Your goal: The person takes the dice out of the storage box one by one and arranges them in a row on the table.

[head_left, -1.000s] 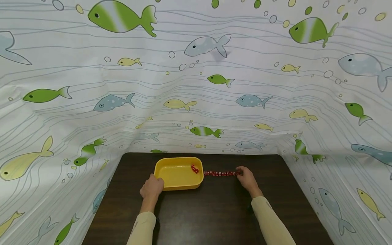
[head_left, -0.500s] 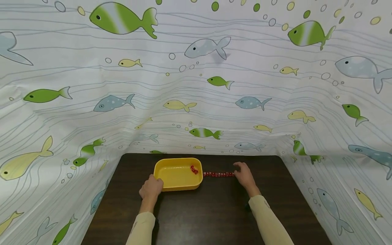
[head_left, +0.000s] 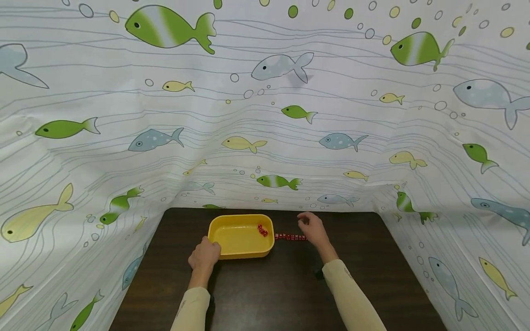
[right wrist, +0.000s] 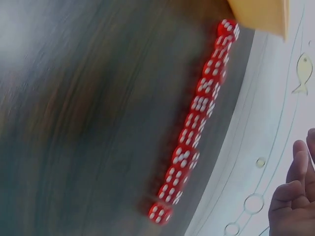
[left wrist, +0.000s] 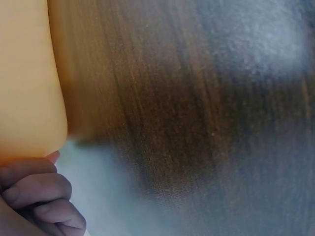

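Observation:
My left hand [head_left: 204,253] grips the left side of a yellow plastic tray [head_left: 244,253], its fingers [left wrist: 42,189] curled at the tray's edge in the left wrist view. A small group of red dice [head_left: 262,230] lies inside the tray at its right end. From the tray's right side a row of red dice [right wrist: 192,120] with white pips runs across the table, the end die [right wrist: 160,213] slightly apart. My right hand [head_left: 313,230] is raised over the row's right part and hides some of it. No object shows at its fingers [right wrist: 297,169].
The dark wood-grain table [head_left: 269,294] stretches toward me in front of the tray. A white sheet with printed fish [head_left: 248,101] stands behind it and along both sides.
My right hand has lifted off the right end of the dice row and moved left above it. The left hand keeps its grip on the tray, which stays in place.

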Demonstrator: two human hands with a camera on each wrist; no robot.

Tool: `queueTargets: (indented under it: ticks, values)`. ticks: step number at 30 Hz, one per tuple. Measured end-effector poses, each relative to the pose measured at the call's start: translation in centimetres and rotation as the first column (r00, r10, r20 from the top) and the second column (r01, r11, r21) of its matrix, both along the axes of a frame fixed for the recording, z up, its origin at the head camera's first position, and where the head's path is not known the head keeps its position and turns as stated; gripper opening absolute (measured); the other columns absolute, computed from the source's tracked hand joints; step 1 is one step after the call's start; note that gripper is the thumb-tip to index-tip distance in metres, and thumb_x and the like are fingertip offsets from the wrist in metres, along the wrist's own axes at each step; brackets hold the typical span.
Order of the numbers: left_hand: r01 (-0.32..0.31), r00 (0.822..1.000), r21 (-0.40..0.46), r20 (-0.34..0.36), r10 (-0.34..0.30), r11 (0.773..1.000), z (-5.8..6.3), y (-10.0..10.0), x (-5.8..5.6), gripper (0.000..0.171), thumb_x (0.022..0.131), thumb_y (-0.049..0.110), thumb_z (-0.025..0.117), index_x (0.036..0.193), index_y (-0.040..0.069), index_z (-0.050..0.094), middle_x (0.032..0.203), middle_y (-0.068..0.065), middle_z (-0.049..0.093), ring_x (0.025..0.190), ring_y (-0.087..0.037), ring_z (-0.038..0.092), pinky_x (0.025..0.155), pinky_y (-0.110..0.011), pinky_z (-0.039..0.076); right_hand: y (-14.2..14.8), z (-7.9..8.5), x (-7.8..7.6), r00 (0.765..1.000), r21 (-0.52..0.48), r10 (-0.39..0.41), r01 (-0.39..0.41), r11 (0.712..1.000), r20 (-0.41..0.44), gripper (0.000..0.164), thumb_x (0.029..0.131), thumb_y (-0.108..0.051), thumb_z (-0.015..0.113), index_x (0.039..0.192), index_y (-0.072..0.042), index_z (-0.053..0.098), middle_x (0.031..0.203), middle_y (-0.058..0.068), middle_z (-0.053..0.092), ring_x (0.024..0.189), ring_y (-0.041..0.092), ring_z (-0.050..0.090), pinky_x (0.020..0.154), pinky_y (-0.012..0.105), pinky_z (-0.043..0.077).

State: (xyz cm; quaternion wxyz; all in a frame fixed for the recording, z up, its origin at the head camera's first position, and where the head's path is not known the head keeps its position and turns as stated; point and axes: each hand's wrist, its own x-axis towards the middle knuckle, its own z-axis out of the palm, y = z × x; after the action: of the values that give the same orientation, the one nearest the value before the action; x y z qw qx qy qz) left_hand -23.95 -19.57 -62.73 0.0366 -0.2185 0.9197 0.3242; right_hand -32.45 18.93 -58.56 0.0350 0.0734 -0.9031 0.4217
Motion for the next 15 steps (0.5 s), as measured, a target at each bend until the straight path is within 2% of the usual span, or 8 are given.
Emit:
queueTargets:
  ticks: [6, 15]
  values:
    - [-0.004, 1.0, 0.003, 0.015, 0.004, 1.0, 0.0, 0.0, 0.0, 0.05, 0.1, 0.028, 0.041, 0.135, -0.006, 0.053, 0.084, -0.017, 0.059, 0.068, -0.033, 0.057, 0.066, -0.048, 0.045, -2.8, -0.1, 0.4, 0.999, 0.023, 0.043, -0.043, 0.999, 0.007, 0.027, 0.105, -0.016, 0.065, 0.129, -0.006, 0.072, 0.121, 0.012, 0.071, 0.082, 0.018, 0.057, 0.07, 0.036, 0.05]
    - [0.009, 1.0, -0.01, 0.015, -0.009, 1.0, -0.2, -0.1, -0.1, 0.05, 0.101, 0.029, 0.041, 0.135, -0.006, 0.052, 0.084, -0.016, 0.059, 0.068, -0.033, 0.058, 0.065, -0.047, 0.045, -7.9, 0.1, 1.3, 0.986, 0.015, 0.144, -0.145, 0.989, 0.087, 0.027, 0.106, -0.016, 0.065, 0.129, -0.004, 0.072, 0.122, 0.011, 0.072, 0.089, 0.019, 0.062, 0.078, 0.036, 0.06]
